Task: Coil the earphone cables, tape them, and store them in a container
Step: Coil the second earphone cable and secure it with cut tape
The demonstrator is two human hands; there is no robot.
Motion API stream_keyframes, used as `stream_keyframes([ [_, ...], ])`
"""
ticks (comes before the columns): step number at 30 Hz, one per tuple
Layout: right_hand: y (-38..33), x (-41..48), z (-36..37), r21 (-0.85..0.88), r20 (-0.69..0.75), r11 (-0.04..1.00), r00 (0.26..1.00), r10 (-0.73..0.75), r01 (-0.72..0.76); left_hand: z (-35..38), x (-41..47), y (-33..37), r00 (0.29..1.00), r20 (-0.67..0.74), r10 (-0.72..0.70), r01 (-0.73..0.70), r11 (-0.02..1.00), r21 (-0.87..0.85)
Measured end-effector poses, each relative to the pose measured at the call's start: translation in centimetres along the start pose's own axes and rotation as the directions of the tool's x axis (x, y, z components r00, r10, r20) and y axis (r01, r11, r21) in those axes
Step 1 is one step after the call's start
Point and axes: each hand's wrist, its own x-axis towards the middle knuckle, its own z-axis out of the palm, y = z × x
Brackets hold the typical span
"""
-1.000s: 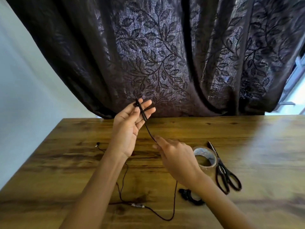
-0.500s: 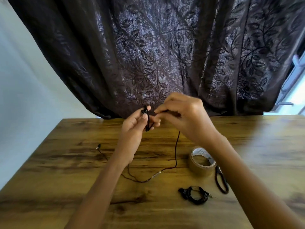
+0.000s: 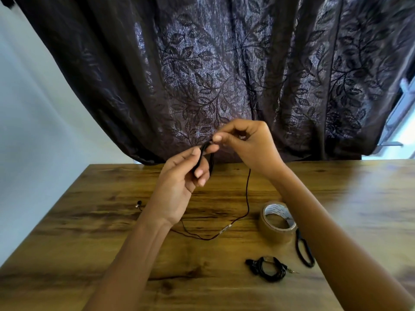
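A black earphone cable (image 3: 247,198) hangs from my hands down to the wooden table (image 3: 112,221). My left hand (image 3: 179,187) is raised above the table and holds a few loops of the cable between thumb and fingers. My right hand (image 3: 244,144) pinches the cable at the top of those loops. The cable's slack curves over the table past a small inline piece (image 3: 225,230). One earbud (image 3: 138,204) lies on the table at the left. A second earphone, coiled into a black bundle (image 3: 267,269), lies at the front right.
A roll of brown packing tape (image 3: 277,223) stands right of the slack cable. Black-handled scissors (image 3: 303,250) lie beside it, partly under my right forearm. A dark leaf-patterned curtain (image 3: 213,75) hangs behind the table. No container is in view.
My right hand rose from the table, drawing cable up, and now pinches it at the loops in my left hand. The slack on the table has shortened and shifted right.
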Motion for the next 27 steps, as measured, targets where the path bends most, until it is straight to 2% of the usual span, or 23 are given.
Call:
stream_keyframes([
  [7, 2.3, -3.0, 1.8, 0.012, -0.160, 0.992, 0.979, 0.129, -0.129, -0.4, 0.3, 0.5, 0.999, -0.003, -0.036, 0.035, 0.968, -0.249],
  [10, 2.7, -4.9, 3.0, 0.005, -0.164, 0.986, 0.973, 0.165, -0.166, -0.5, 0.7, 0.6, 0.998, -0.031, -0.053, 0.040, 0.950, -0.311],
  [12, 2.7, -6.2, 3.7, -0.083, -0.139, 0.986, 0.982, 0.130, -0.142, -0.6, 1.0, 0.6, 0.998, -0.045, -0.048, 0.031, 0.950, -0.312],
  [14, 2.6, -7.4, 4.2, -0.241, -0.092, 0.969, 0.995, 0.042, -0.063, -0.8, 1.2, 0.5, 0.998, -0.064, -0.020, 0.001, 0.960, -0.281],
  [17, 2.3, -8.9, 4.6, -0.495, 0.001, 0.866, 0.997, -0.073, 0.064, -1.1, 1.4, 0.0, 0.995, -0.092, 0.037, -0.053, 0.982, -0.182],
  [23, 0.3, -10.0, 4.3, -0.629, 0.193, 0.744, 0.972, -0.134, 0.228, -1.6, 1.6, -1.3, 0.985, -0.128, 0.117, -0.106, 0.990, 0.094],
  [27, -0.6, -9.1, 2.8, -0.675, 0.177, 0.680, 0.957, -0.228, 0.286, -2.1, 1.4, -2.4, 0.982, -0.091, 0.166, -0.135, 0.951, 0.280],
])
